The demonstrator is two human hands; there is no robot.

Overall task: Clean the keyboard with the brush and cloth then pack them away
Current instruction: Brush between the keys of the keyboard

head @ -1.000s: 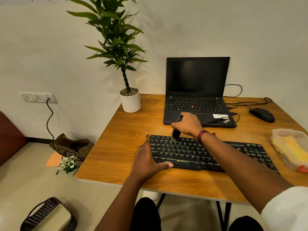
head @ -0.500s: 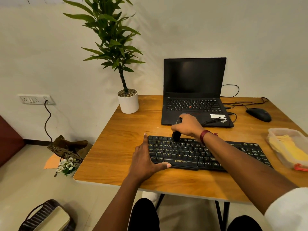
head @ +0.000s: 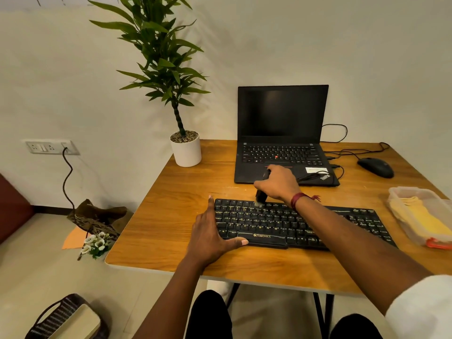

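Note:
A black keyboard (head: 293,223) with yellow lettering lies across the near half of the wooden table (head: 171,211). My right hand (head: 276,183) grips a small black brush (head: 260,196) upright, its pale bristles touching the keyboard's top row. My left hand (head: 210,236) rests flat at the keyboard's left end, fingers straight along its side and thumb along the front edge. A yellow cloth (head: 423,218) lies inside a clear plastic box (head: 401,192) at the table's right edge.
An open black laptop (head: 283,133) stands behind the keyboard, with a black mouse (head: 375,167) and cables to its right. A potted plant (head: 186,150) sits at the back left corner. A basket (head: 63,319) and a bag lie on the floor at left.
The brush in my right hand has shifted slightly right along the keyboard's top row. My left hand has stayed at the keyboard's left end. The head camera has drifted a little.

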